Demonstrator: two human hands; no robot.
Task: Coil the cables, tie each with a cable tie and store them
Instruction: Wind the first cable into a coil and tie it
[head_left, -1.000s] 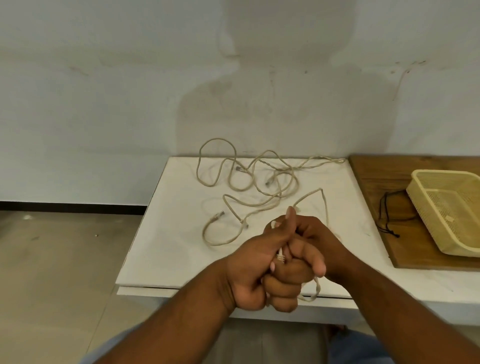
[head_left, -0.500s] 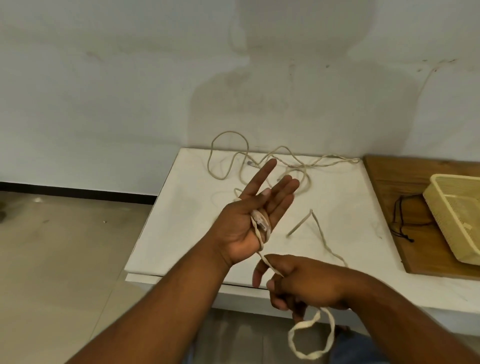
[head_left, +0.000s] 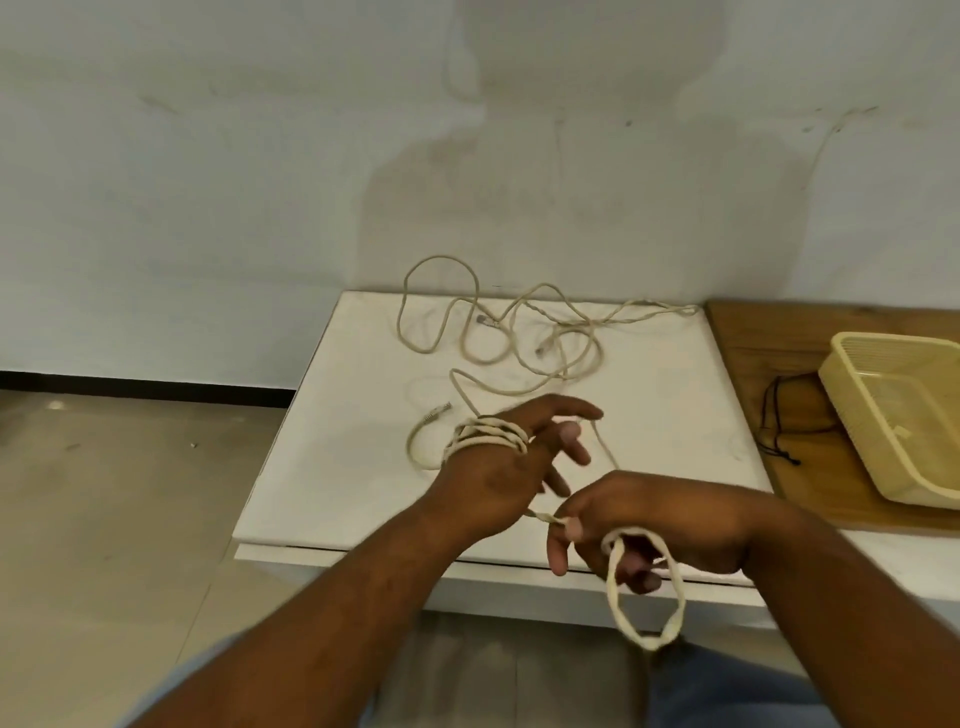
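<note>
A beige cable (head_left: 488, 435) is wound in several turns around my left hand (head_left: 498, 467), whose fingers are spread, back of the hand up. From there the cable runs to my right hand (head_left: 654, 525), which pinches it near the table's front edge; a loop of it (head_left: 644, 597) hangs below that hand. More loose beige cable (head_left: 519, 338) lies tangled on the white table (head_left: 332, 467) toward the wall.
A yellow plastic basket (head_left: 904, 415) sits on a wooden board (head_left: 748, 353) at the right. Thin black ties (head_left: 779, 421) lie on the board beside the basket. Tiled floor is to the left, a wall behind the table.
My left hand has turned from palm up to back up, with more turns of cable around it. My right hand stays low at the front edge, still feeding cable.
</note>
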